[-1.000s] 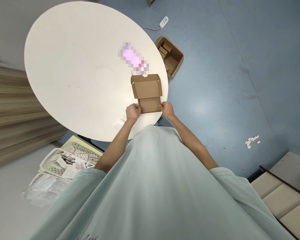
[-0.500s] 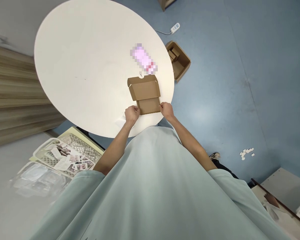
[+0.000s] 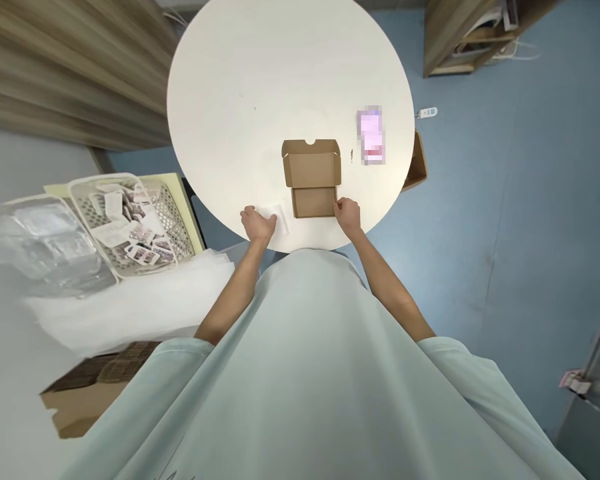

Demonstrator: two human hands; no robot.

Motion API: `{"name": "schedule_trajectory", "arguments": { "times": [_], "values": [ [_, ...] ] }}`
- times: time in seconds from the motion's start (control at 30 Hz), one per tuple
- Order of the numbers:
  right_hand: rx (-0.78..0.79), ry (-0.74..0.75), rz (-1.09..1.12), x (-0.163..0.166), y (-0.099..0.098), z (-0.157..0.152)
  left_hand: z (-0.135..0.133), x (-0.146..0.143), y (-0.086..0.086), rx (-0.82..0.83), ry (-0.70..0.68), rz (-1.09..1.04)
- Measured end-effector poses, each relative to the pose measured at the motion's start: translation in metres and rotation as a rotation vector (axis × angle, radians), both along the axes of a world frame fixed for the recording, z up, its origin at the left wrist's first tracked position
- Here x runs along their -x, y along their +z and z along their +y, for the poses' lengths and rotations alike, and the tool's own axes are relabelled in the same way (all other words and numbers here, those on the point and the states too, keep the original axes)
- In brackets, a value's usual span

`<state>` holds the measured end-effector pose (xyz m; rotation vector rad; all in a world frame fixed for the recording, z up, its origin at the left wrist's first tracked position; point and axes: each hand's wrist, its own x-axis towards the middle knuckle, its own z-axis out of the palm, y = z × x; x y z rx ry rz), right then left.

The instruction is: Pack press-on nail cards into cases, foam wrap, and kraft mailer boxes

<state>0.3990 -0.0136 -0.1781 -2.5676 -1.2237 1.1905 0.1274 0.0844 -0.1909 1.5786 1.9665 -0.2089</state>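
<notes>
A small brown cardboard box (image 3: pixel 314 201) with its lid (image 3: pixel 311 163) folded back stands near the front edge of the round white table (image 3: pixel 240 87). My right hand (image 3: pixel 348 217) pinches the box's near right corner, fingers closed on it. My left hand (image 3: pixel 257 223) has left the box and rests on a small white packet (image 3: pixel 278 218) lying just left of the box, fingers curled over it.
A blurred pink object (image 3: pixel 371 137) lies on the table to the right of the box. On the left stand a white mesh basket (image 3: pixel 167 217) of small packets, clear plastic bags (image 3: pixel 35 243) and white foam sheets (image 3: pixel 125 303). A brown carton (image 3: pixel 414 167) sits on the blue floor.
My head has turned left, so the view has swung. My left hand has let go of the box's left corner and moved left onto the white packet. The right hand stays on the box.
</notes>
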Motion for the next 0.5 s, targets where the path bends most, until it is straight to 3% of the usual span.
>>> {"name": "schedule_trajectory", "arguments": {
  "times": [0.2, 0.33, 0.5],
  "values": [
    [-0.022, 0.064, -0.004, 0.001, -0.003, 0.010, -0.021, 0.017, -0.021, 0.224, 0.200, -0.042],
    [-0.031, 0.085, -0.014, 0.002, -0.003, 0.011, -0.027, 0.020, -0.024, 0.159, 0.256, -0.119],
    [-0.047, 0.069, 0.001, 0.009, -0.005, 0.009, -0.026, 0.037, -0.014, 0.079, 0.351, -0.387]
  ]
}}
